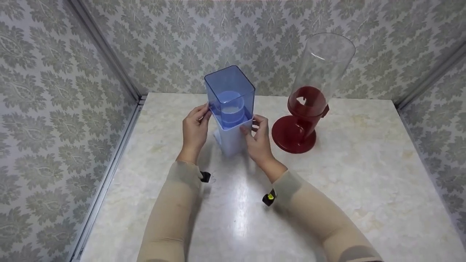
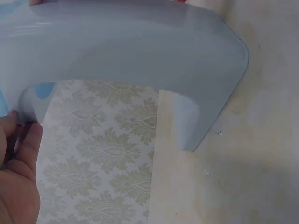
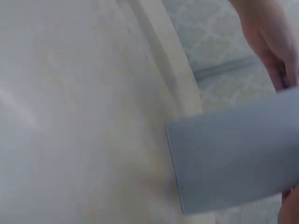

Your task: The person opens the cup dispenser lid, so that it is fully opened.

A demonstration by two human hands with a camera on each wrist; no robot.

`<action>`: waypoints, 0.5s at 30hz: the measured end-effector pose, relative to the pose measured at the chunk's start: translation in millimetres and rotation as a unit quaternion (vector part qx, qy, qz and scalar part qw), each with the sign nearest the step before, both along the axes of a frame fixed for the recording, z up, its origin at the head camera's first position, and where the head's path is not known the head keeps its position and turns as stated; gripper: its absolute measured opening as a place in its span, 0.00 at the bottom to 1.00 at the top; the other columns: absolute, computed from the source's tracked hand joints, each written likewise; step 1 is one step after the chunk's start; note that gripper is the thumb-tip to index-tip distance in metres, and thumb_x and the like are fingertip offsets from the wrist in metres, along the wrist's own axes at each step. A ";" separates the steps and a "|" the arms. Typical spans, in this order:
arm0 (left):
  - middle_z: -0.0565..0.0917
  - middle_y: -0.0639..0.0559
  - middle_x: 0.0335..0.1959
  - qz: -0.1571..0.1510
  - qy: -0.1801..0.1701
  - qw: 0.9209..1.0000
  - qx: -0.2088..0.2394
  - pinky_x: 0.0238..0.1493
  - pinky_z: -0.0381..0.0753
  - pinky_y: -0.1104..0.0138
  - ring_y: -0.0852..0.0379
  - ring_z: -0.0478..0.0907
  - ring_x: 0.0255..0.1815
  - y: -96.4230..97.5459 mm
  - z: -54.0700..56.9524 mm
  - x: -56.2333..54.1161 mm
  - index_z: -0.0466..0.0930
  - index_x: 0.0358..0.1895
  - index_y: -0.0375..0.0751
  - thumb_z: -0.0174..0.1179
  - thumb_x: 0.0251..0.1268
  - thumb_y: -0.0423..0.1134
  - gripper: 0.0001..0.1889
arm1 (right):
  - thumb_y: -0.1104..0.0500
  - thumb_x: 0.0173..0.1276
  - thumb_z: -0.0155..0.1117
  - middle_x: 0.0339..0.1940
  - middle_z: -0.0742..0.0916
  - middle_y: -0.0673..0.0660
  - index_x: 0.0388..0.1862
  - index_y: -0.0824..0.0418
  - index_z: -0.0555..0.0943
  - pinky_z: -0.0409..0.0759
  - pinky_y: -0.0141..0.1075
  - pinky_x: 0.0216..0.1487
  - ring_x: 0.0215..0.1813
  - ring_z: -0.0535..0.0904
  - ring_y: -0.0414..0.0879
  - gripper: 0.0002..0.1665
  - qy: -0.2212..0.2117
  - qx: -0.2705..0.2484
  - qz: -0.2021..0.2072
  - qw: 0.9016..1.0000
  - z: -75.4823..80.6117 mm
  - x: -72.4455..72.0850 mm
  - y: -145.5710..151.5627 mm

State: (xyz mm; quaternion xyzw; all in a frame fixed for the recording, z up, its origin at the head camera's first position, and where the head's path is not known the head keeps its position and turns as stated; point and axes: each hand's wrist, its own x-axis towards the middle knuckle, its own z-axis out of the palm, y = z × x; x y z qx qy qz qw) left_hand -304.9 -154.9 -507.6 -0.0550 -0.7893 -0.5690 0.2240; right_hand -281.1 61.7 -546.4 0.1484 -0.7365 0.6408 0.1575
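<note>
A dispenser with a see-through blue square container on a pale blue stand is upright on the table, between the two hands. The left hand pinches the left corner of the stand's upper rim between thumb and fingers. At the right corner, the right hand grips the same rim, its thumb on the front face. A round blue cup-like part shows inside the container. In the left wrist view the stand has an arched opening. The right wrist view shows the stand's flat front.
To the right stands a second dispenser, with a red base and a tall clear cylinder. The marbled table meets patterned walls at the back and sides, with a metal frame rail along its left edge.
</note>
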 end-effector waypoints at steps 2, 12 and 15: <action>0.91 0.38 0.66 -0.002 -0.004 1.000 -0.003 0.68 0.91 0.62 0.41 0.91 0.67 -0.1 -0.1 -2.2 0.88 0.68 0.34 0.66 0.83 0.29 0.17 | 0.62 0.83 0.70 0.70 0.76 0.71 0.70 0.69 0.66 0.79 0.51 0.72 0.69 0.76 0.62 0.28 0.011 -0.008 -0.037 0.999 -1.6 10.2 -9.7; 0.91 0.40 0.67 -0.031 -0.030 0.999 0.013 0.62 0.92 0.70 0.42 0.92 0.67 -1.8 1.9 -9.2 0.91 0.66 0.35 0.63 0.85 0.28 0.15 | 0.59 0.77 0.79 0.63 0.76 0.68 0.63 0.68 0.70 0.82 0.46 0.63 0.64 0.77 0.58 0.30 0.041 0.007 -0.116 0.992 -0.3 25.9 -29.4; 0.93 0.41 0.65 -0.034 -0.045 0.998 0.024 0.56 0.94 0.71 0.44 0.93 0.63 -3.3 1.5 -9.3 0.93 0.64 0.37 0.62 0.86 0.28 0.14 | 0.59 0.75 0.81 0.62 0.77 0.68 0.60 0.68 0.71 0.84 0.53 0.63 0.61 0.78 0.57 0.30 0.045 0.005 -0.113 0.993 1.8 27.3 -29.7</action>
